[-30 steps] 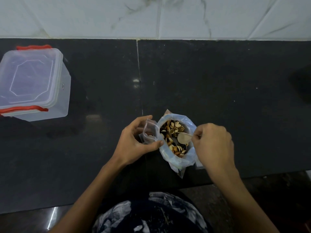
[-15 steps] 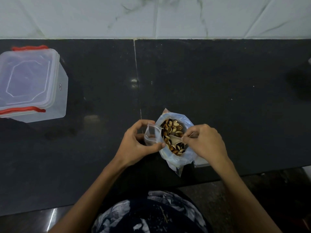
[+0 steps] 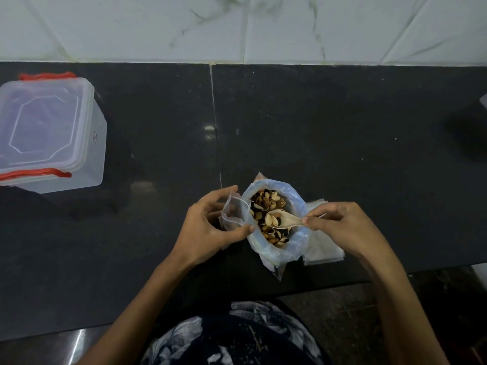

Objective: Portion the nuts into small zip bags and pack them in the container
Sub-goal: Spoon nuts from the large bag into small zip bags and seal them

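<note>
A big plastic bag (image 3: 297, 245) with its rim rolled down stands near the counter's front edge, full of nuts (image 3: 266, 204). My right hand (image 3: 340, 227) pinches the handle of a pale spoon (image 3: 282, 219) that lies over the bag with a few nuts in its bowl. My left hand (image 3: 205, 230) holds a small clear zip bag (image 3: 233, 214) open against the big bag's left side. A clear square container (image 3: 50, 135) with a lid and red clips stands at the far left.
The black stone counter (image 3: 342, 133) runs to a white tiled wall behind. A stack of flat clear zip bags (image 3: 322, 248) lies under my right hand, to the right of the big bag. The counter's front edge is just below the bags.
The spoon has come up out of the nuts with a few in its bowl. My left hand still holds the small bag open beside the big one.
</note>
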Tool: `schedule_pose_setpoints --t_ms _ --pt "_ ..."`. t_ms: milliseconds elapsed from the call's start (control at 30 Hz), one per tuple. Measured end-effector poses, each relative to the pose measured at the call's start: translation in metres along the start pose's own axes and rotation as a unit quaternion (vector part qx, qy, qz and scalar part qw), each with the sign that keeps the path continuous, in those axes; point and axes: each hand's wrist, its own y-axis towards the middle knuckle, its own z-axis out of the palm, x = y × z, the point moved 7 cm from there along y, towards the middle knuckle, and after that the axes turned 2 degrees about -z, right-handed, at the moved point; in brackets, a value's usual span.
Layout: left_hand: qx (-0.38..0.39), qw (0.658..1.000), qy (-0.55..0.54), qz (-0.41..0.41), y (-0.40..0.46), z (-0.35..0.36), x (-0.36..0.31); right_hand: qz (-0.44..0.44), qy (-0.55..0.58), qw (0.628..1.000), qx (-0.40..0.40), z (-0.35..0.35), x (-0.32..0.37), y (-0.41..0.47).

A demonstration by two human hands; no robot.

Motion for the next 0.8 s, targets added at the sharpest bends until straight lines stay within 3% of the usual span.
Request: schedule_pose_setpoints --t_ms 100,233,333,433,567,667,733,800 --pt "-0.006 1.0 0.012 0.011 0.0 0.0 -0.004 -0.033 0.045 0.998 -0.021 -0.011 0.016 -0.016" --pt "-0.006 0.999 0.027 0.031 0.002 0.005 -0.011 -0.144 0.077 0.983 -0.078 -0.018 0.057 -0.044" --pt "0.002 0.999 0.037 0.038 0.003 0.007 -0.014 -0.224 0.011 0.962 -0.155 -0.007 0.08 -0.057" --pt "-0.011 0.998 0.042 0.038 0.002 0.004 -0.014 -0.315 -0.116 0.912 -0.236 0.009 0.094 -0.068" --pt "-0.017 0.999 0.039 0.035 0.0 0.003 -0.013 -0.41 -0.174 0.863 -0.238 0.026 0.098 -0.077" --pt "-0.01 0.999 0.036 0.03 0.0 0.003 -0.011 -0.373 -0.107 0.882 -0.266 0.008 0.087 -0.08" --pt "-0.006 0.999 0.035 0.024 -0.001 0.004 -0.01 -0.277 -0.076 0.912 -0.293 -0.015 0.07 -0.074" --pt "-0.003 0.999 0.032 0.017 -0.001 0.004 -0.007 -0.16 -0.118 0.942 -0.269 -0.02 0.05 -0.055"
